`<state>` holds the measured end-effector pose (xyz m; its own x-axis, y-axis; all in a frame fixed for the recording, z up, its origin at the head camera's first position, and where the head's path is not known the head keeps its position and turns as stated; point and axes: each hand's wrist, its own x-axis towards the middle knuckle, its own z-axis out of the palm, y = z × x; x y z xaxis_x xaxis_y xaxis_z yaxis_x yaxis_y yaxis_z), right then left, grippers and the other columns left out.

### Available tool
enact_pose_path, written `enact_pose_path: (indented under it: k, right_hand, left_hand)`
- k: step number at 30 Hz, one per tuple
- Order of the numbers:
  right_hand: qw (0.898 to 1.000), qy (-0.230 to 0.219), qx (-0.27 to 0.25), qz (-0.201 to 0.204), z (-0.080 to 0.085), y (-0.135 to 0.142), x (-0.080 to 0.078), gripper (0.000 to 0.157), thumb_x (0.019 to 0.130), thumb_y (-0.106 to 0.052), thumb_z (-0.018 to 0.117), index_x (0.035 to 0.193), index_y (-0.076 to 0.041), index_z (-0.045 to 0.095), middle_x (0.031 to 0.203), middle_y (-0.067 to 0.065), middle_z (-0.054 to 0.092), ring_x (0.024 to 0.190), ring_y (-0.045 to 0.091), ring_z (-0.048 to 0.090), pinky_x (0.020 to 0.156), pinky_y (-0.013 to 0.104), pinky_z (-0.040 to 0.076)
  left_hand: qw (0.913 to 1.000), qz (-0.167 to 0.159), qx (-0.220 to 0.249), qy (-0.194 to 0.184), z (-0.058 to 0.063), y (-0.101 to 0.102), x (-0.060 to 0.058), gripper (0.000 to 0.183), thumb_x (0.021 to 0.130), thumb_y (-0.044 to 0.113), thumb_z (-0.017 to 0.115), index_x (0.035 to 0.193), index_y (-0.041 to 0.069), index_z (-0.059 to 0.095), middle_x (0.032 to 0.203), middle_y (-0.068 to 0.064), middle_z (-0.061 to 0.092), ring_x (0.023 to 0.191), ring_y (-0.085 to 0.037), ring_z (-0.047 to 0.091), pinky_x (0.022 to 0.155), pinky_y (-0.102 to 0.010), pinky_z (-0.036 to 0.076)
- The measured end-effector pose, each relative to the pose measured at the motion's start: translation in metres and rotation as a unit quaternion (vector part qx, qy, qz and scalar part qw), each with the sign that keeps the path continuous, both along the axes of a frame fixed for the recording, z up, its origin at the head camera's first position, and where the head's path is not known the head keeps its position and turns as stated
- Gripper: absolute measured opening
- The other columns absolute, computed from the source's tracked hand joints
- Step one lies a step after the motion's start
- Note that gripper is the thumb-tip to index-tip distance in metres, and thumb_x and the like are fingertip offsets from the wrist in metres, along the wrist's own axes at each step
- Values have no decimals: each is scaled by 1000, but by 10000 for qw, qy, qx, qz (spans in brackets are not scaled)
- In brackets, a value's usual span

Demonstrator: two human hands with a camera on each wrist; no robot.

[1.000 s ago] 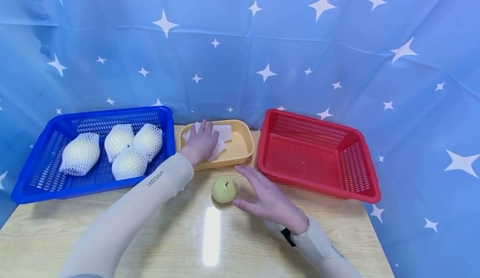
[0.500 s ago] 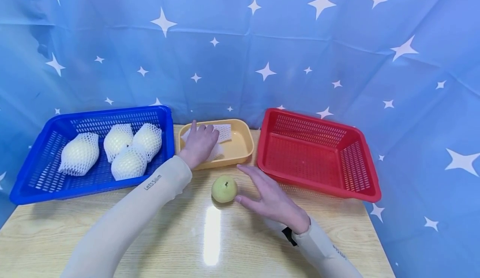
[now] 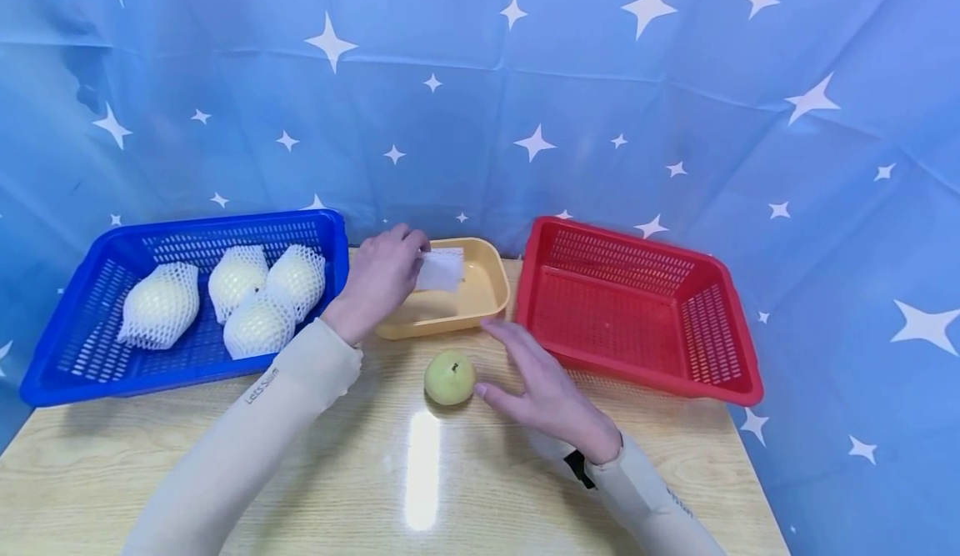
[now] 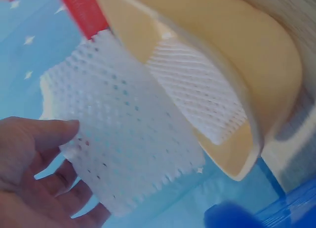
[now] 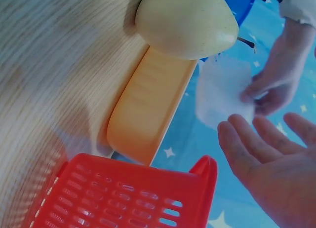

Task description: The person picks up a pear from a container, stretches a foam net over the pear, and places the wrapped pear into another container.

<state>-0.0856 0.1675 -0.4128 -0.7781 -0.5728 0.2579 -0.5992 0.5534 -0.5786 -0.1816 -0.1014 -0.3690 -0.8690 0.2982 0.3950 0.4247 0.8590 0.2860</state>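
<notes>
My left hand (image 3: 378,277) pinches a white foam net sleeve (image 4: 123,124) between thumb and fingers, lifted above the yellow tray (image 3: 450,304). In the left wrist view a second foam net (image 4: 195,90) lies inside that tray. A yellow-green pear (image 3: 449,378) stands on the table with its stem up. Beside it, to the right, is my right hand (image 3: 543,393), fingers extended and thumb tip close to the fruit. The right wrist view shows the pear's side, and beyond it the left hand with the hanging net.
At the left, a blue basket (image 3: 187,381) contains several pears (image 3: 160,306) in foam nets. A red basket (image 3: 607,323) stands right of the tray. Behind everything hangs a blue curtain (image 3: 450,122) with white stars. The wooden table (image 3: 360,489) extends toward the front.
My left hand has risen from inside the tray and drawn back left, bringing a foam net with it. The right hand has barely shifted, and the pear stays put.
</notes>
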Motion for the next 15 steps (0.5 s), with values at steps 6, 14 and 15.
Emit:
enact_pose_path:
  k: [6,14,15]
  right_hand:
    - [9999,-5,-113,5,1,-4,-3,79,94,-37,76,159,-15,38,161,4,41,145,22,42,114,50,42]
    - [9994,124,-304,-111,5,-10,-9,70,96,-35,73,155,-12,44,159,4,44,143,24,45,110,51,46]
    - [9991,116,-383,-132,5,-12,-10,69,96,-33,73,155,-11,45,158,5,45,141,24,47,108,51,48]
  left_hand:
    - [9914,-38,1281,260,1,-6,18,12,102,12,65,111,8,70,107,-8,68,87,-26,65,68,-45,54]
    - [9485,-1,3107,621,-6,0,37,11,97,8,71,107,3,69,104,-12,70,91,-28,69,79,-46,58]
    - [9404,12,3344,618,-7,1,39,12,97,8,72,106,2,68,102,-13,70,89,-28,69,78,-45,59]
